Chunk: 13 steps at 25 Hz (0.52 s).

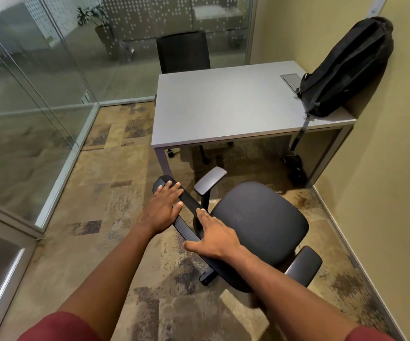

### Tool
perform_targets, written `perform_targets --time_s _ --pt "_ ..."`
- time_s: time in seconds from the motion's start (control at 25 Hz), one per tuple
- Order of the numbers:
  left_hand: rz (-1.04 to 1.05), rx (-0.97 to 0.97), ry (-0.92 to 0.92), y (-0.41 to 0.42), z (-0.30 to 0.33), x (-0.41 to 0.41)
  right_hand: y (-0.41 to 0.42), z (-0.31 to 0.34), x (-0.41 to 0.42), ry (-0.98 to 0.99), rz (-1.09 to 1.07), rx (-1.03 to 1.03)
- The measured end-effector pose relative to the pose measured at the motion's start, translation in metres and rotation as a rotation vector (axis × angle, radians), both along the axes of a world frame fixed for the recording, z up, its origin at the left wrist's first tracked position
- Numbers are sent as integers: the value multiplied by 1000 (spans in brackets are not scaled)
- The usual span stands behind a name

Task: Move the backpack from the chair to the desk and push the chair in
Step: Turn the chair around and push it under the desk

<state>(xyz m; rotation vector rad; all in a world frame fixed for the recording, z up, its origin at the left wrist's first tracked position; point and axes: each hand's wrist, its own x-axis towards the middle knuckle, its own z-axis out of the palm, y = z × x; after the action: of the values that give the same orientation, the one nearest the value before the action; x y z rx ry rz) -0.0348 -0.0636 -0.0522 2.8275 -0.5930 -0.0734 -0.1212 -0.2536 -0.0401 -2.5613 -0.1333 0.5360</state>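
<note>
Head view puts your fingers first: spread flat, not curled, resting on the top edge of the black mesh-backed office chair. Your left hand lies near the far end of that backrest edge; your right hand is laid open nearer you, fingers loose, gripping nothing. The chair stands apart from the grey rectangular desk, seat bare. Your black fabric backpack sits on the desk's right end, leaning on the yellow-green wall.

Black backpack, grey desk, black chair, mottled tan carpet
</note>
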Motion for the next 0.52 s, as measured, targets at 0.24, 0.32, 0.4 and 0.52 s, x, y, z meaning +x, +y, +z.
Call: perform_targets --time_s 0.24,0.32,0.4,0.52 --pt "-20 24 -1 -42 0 9 -74 7 -5 -23 67 -68" --pt "-8 17 3 -61 1 9 -103 10 -5 -34 80 -87" --pt "18 15 -13 -82 1 7 -130 12 -4 -55 92 -115" --pt "65 52 -35 -115 3 2 -165 10 0 -106 121 -153"
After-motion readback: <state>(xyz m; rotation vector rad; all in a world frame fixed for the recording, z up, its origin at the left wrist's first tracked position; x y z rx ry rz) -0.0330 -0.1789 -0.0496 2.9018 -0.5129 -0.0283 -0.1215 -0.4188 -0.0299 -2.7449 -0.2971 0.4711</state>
